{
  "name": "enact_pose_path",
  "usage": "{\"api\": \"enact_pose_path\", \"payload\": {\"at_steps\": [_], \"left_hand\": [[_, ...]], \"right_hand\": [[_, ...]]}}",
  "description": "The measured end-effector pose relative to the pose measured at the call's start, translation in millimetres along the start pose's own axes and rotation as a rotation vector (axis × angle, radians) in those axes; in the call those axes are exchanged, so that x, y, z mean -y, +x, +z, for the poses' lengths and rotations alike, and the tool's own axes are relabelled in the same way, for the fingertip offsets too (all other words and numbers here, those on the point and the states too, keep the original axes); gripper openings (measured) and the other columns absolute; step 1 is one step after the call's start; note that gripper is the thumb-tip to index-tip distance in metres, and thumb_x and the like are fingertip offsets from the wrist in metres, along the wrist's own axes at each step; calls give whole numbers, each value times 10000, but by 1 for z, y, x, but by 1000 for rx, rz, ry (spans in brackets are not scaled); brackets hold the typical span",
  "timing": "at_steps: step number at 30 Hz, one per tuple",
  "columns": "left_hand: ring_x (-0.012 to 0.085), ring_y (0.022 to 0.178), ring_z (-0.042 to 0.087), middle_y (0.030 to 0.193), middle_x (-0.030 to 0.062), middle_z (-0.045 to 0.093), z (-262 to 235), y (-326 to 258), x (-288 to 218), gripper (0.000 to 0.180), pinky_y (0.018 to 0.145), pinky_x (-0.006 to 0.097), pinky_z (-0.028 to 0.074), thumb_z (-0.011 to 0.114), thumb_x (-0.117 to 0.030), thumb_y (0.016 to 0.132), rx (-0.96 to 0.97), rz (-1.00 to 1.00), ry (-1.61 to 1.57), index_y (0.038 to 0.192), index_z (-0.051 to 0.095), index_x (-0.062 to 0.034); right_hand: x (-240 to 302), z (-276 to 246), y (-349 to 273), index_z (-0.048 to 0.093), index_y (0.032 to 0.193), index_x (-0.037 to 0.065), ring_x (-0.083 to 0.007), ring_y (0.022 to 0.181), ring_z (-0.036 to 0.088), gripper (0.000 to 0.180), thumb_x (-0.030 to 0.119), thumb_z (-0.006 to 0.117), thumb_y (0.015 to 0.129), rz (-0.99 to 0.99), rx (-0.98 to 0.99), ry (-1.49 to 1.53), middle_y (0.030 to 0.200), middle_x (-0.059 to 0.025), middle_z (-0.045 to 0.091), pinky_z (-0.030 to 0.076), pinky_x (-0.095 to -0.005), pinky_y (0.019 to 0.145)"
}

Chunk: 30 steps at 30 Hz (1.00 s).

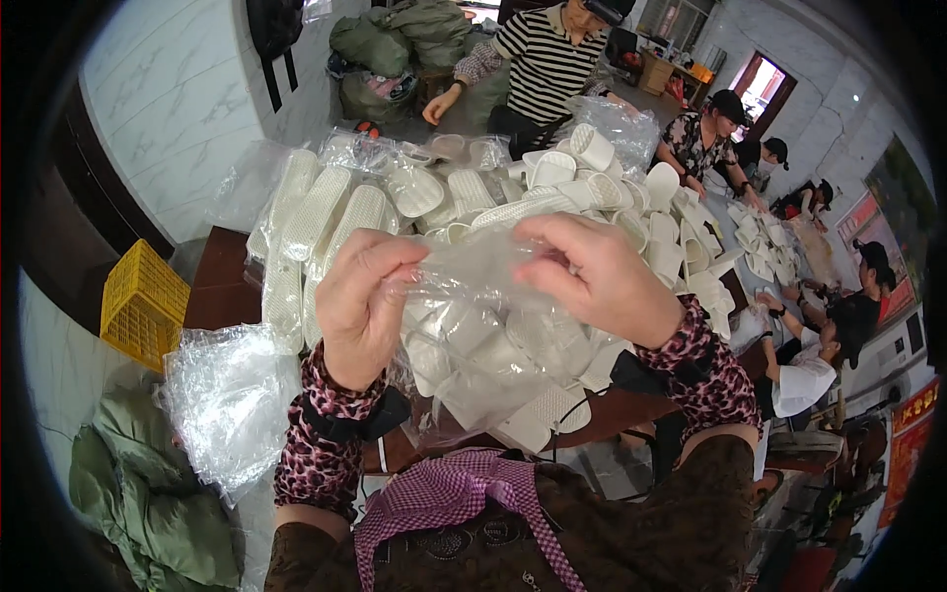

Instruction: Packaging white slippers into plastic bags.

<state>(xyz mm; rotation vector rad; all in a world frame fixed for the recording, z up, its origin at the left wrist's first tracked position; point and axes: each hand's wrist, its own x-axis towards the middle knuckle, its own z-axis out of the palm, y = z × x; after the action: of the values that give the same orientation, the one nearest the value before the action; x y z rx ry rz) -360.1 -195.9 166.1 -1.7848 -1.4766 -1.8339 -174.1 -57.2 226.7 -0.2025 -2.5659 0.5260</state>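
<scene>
Between both hands I hold a clear plastic bag (469,271) by its upper edge, over a table heaped with white slippers. My left hand (360,301) pinches one side of the bag between thumb and fingers. The other side is gripped by my right hand (597,276), its thumb and forefinger closed on the film. Through the hanging film, white slippers (473,335) show; I cannot tell whether they lie inside the bag or behind it. A big pile of white slippers (552,202) spreads beyond my hands, with long ones (321,212) lying at the left.
A stack of clear bags (232,395) lies left of my left forearm. Beyond it are a yellow crate (143,306) and green sacks (153,483). A person in a striped shirt (547,64) stands across the table (217,281). Several people work along the right.
</scene>
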Motion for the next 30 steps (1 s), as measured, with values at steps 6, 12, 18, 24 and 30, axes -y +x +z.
{"api": "enact_pose_path", "payload": {"at_steps": [6, 12, 18, 24, 30], "left_hand": [[179, 662, 532, 769, 95, 559, 2, -1, -5, 120, 601, 254, 415, 601, -3, 823, -75, -30, 111, 941, 603, 21], [136, 751, 540, 898, 87, 590, -4, 1, 5, 257, 685, 231, 427, 598, -51, 848, -252, -73, 22, 1089, 542, 20], [212, 1039, 519, 1179, 162, 527, -13, 12, 21, 940, 886, 309, 418, 770, -243, 717, -192, -96, -470, 1391, 171, 22], [226, 1133, 486, 1195, 144, 525, -24, -16, 46, 886, 951, 337, 386, 819, -324, 640, 169, -345, -190, 1312, 366, 34], [143, 1009, 524, 1087, 82, 564, -39, -12, 48, 301, 861, 263, 435, 656, -71, 794, -186, -638, -595, 1056, 538, 19]], "right_hand": [[-3, -4, -16, 549, 1102, 21, -270, 749, 587, 379, 144, 671, 765, -108, 6, -66, 839, -119, 599, 465, -315, 671], [-6, -13, -13, 557, 912, -1, -266, 687, 582, 151, 106, 586, 810, 4, 78, -172, 789, -137, 576, 454, -323, 627], [0, -35, -4, 558, 901, 6, -257, 678, 573, 96, 68, 549, 829, -22, -116, -279, 772, -126, 573, 451, -306, 622], [17, -47, 9, 548, 959, 6, -266, 740, 600, 190, -72, 545, 786, -131, -244, -283, 834, -122, 587, 478, -297, 674], [5, -49, 19, 551, 944, -4, -260, 758, 602, 205, -96, 548, 761, -394, -390, -482, 849, -124, 592, 478, -285, 697]]}}
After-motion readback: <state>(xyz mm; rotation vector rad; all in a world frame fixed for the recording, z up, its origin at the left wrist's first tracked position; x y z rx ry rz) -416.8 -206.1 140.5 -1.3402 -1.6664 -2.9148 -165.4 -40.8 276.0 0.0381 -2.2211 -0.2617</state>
